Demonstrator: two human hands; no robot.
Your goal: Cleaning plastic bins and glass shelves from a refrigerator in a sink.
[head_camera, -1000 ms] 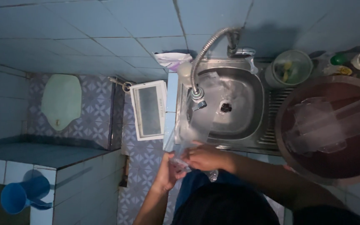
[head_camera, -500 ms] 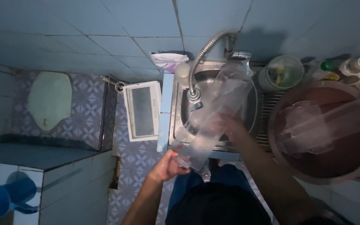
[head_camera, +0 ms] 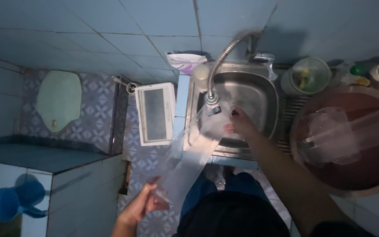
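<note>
At the centre of the frame, I see a long clear plastic bag [head_camera: 198, 149] stretched diagonally between both hands, from the lower middle of the picture up to the steel sink [head_camera: 268, 92] at upper centre. The left hand [head_camera: 143, 204], low in the frame, is closed on the bottom end of the bag, fingers curled around the gathered plastic, which keeps the sheet taut and clear of the floor. The right hand [head_camera: 240, 123] is at the upper end of the bag, over the near edge of the sink basin; it appears to pinch the bag's edge, though blur keeps me from confirming how firmly the fingers close. The upper end sits just beside the nozzle of the flexible metal faucet [head_camera: 224, 61], which curves down from the tiled wall; I judge the bag is held there so its open end meets the spout over the basin. I cannot tell whether water is running. To the right of the frame, a large reddish-brown basin [head_camera: 373, 175] holds clear plastic containers [head_camera: 330, 136]. A white tray-like object [head_camera: 155, 113] lies left of the sink, and a blue jug [head_camera: 12, 202] stands at lower left.
</note>
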